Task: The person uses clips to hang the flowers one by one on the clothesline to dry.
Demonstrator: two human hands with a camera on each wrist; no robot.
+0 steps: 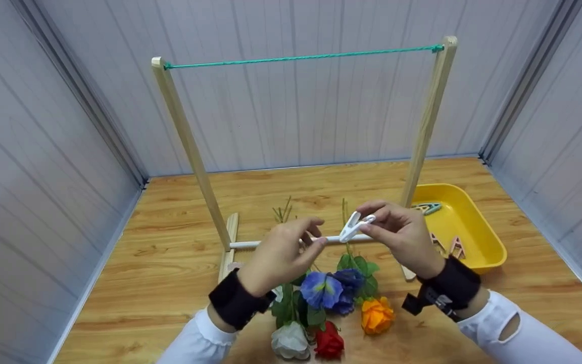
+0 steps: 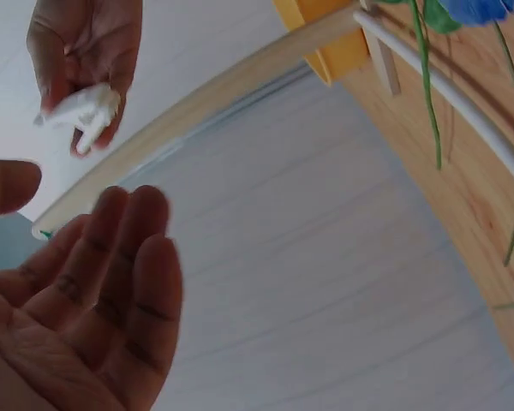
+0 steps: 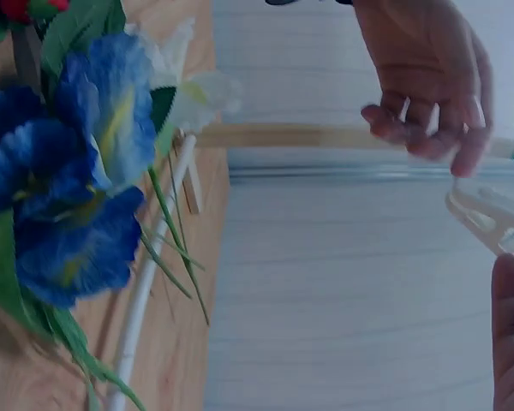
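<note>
My right hand (image 1: 372, 225) pinches a white clothespin (image 1: 354, 226) between thumb and fingers, held above the table in front of the wooden rack (image 1: 190, 146). The clothespin (image 2: 83, 116) shows from below in the left wrist view, and at the edge of the right wrist view as a white clothespin (image 3: 490, 216). My left hand (image 1: 313, 233) hovers just left of it with relaxed fingers (image 2: 137, 257), holding nothing. A green string (image 1: 301, 57) runs between the rack's two posts. Below my hands lie artificial flowers: blue (image 1: 327, 289), white (image 1: 290, 341), red (image 1: 329, 344) and orange (image 1: 377, 314).
A yellow tray (image 1: 478, 237) with several clothespins sits at the right by the rack's right post. A white rod (image 1: 250, 244) joins the rack's feet. Grey panel walls close in the wooden table (image 1: 159, 263) on three sides.
</note>
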